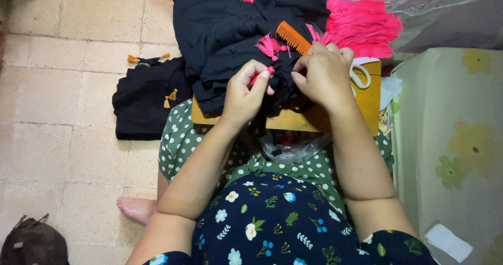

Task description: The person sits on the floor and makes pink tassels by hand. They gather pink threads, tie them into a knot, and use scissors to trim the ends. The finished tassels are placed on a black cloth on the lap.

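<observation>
The pink tassel (260, 76) sits pinched between the thumb and fingertips of your left hand (245, 92), held just above the black cloth (230, 45) that lies heaped over the small wooden board (373, 100) on your lap. In the head view, your right hand (325, 74) is curled close beside it, fingers bunched on a fold of the same black cloth, so both hands are closed on something and nearly touching each other. You look to be in the middle of fixing this tassel to the edge of the cloth; whether a needle or thread is in your fingers is too small to tell. The next move seems to call for small, steady finger work, keeping the fold taut with the right hand while the left holds the tassel at the hem. Just beyond your hands lie an orange comb (292, 37) and another pink tassel (270, 47) on the cloth, with a bundle of pink fringe (364, 26) further back. White-handled scissors (360, 76) peek out behind your right hand. On the tiled floor (68, 87) to your left rests a second black garment with orange tassels (149, 100)
</observation>
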